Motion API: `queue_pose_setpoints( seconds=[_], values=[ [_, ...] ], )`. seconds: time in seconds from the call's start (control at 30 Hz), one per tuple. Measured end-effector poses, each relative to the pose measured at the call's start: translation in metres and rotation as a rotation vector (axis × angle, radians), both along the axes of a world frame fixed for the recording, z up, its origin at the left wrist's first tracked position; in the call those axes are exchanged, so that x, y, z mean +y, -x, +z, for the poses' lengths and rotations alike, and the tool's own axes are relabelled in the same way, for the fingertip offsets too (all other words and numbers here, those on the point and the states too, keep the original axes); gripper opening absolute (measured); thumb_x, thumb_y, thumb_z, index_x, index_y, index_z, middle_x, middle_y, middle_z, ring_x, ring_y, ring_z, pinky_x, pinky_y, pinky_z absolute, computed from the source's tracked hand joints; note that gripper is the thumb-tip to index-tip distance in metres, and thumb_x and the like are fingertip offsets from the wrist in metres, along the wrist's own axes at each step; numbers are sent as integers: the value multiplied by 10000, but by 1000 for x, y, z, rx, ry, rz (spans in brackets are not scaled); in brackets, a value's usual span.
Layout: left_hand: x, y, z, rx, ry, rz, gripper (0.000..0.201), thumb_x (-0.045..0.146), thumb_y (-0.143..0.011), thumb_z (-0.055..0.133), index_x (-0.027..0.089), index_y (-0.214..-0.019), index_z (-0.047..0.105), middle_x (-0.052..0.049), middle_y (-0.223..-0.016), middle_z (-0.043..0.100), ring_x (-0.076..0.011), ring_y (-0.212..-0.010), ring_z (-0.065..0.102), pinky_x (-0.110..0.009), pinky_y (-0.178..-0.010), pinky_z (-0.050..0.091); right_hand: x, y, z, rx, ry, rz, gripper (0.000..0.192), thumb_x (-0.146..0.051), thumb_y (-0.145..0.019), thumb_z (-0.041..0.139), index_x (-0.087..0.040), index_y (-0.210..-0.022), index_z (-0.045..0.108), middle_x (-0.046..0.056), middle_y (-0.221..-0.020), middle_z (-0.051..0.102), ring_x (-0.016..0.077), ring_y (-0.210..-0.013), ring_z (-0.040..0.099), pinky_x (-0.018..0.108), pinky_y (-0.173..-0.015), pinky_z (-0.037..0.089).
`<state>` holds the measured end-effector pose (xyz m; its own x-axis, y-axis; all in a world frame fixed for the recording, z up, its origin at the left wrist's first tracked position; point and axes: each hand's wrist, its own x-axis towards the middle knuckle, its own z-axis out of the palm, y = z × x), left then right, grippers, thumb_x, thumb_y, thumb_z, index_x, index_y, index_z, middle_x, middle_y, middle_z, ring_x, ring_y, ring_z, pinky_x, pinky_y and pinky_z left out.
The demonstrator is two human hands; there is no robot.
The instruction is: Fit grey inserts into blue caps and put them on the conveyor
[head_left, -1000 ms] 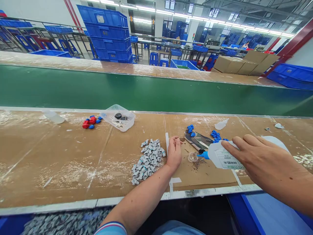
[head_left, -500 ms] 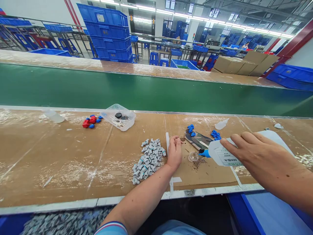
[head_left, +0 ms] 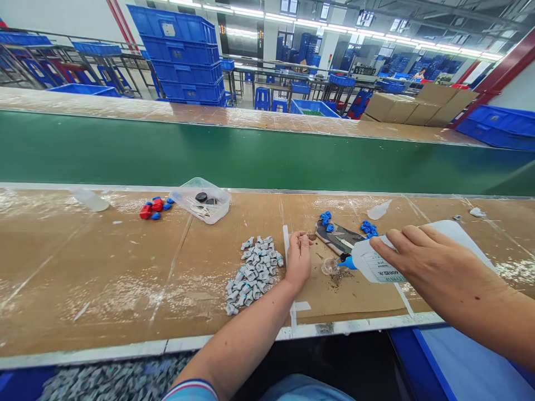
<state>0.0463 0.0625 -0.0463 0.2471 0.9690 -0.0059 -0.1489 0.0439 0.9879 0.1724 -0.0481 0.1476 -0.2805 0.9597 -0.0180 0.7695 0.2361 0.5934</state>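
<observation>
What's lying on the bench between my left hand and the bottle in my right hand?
In the head view, a small clear cup sits between the left hand and the bottle, at its blue tip.

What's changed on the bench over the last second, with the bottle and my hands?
The right hand has carried the white squeeze bottle leftward, bringing its blue nozzle to the small clear cup. It keeps hold of the bottle throughout. The left hand stays curled beside the pile of grey parts. The clear tray and red and blue pieces are unmoved.
</observation>
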Motion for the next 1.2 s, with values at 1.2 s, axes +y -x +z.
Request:
queue_pose_setpoints(
  seconds=[1.2],
  values=[
    [-1,2,5,-4,-19,-51,208,328,-929,389,181,-1062,453,-64,-901,613,-176,-913,590,-342,-861,428,8,-1,-7,-226,-210,277,270,-64,-642,500,-142,-865,631,63,-663,496,228,-657,395,342,-645,329]
  ],
)
